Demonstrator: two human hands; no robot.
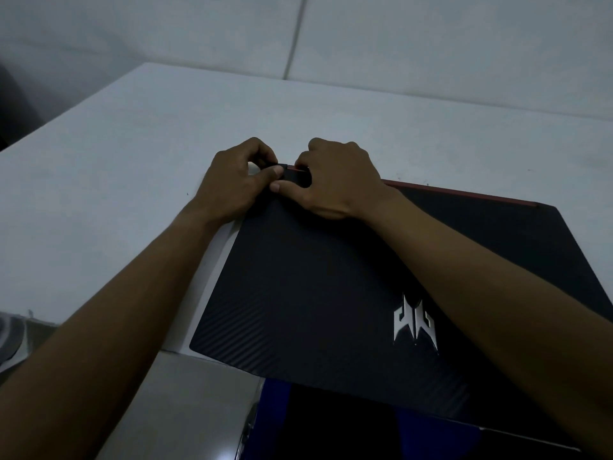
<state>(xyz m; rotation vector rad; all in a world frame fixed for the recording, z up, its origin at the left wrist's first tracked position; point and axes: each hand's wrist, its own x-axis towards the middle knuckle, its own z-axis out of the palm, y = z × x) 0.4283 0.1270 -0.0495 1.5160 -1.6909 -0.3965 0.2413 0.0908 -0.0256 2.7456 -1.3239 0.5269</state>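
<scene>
While my left hand and right hand pinch the black skin at the far corner of the laptop on the desk, a hard pull could crease it or slide the overhanging laptop off.
</scene>
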